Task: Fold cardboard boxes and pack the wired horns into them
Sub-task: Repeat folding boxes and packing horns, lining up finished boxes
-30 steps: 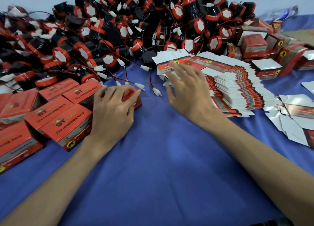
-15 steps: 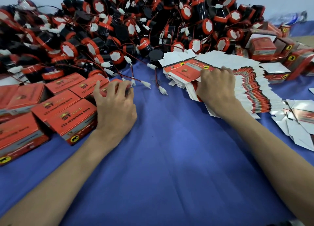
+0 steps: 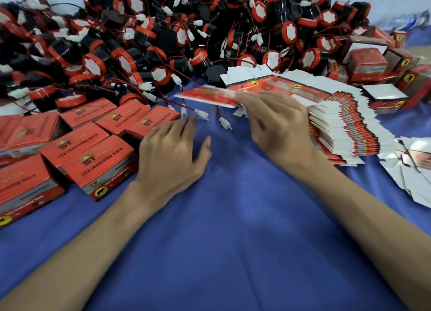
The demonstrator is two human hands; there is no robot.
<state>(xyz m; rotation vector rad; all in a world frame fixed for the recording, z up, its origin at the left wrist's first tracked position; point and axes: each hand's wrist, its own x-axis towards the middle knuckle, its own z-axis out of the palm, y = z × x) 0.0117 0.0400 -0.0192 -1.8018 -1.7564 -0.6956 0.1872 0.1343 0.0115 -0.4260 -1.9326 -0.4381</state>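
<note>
My right hand (image 3: 277,126) pinches one flat red carton blank (image 3: 210,97) and holds it lifted, blurred, above the blue cloth, left of the fanned stack of flat blanks (image 3: 345,121). My left hand (image 3: 170,154) hovers over the cloth with fingers spread and holds nothing, just right of the packed red boxes (image 3: 93,156). A big heap of black-and-red wired horns (image 3: 177,35) fills the back, with loose white connectors (image 3: 225,124) trailing onto the cloth between my hands.
Folded boxes (image 3: 368,63), some with white flaps up, stand at the back right. Loose white-backed blanks (image 3: 417,170) lie at the right edge. Blue cloth (image 3: 221,229) covers the table in front of me.
My right hand has drawn one flat blank off the stack and carried it left and up. My left hand has come off the packed box and moved right, fingers spread.
</note>
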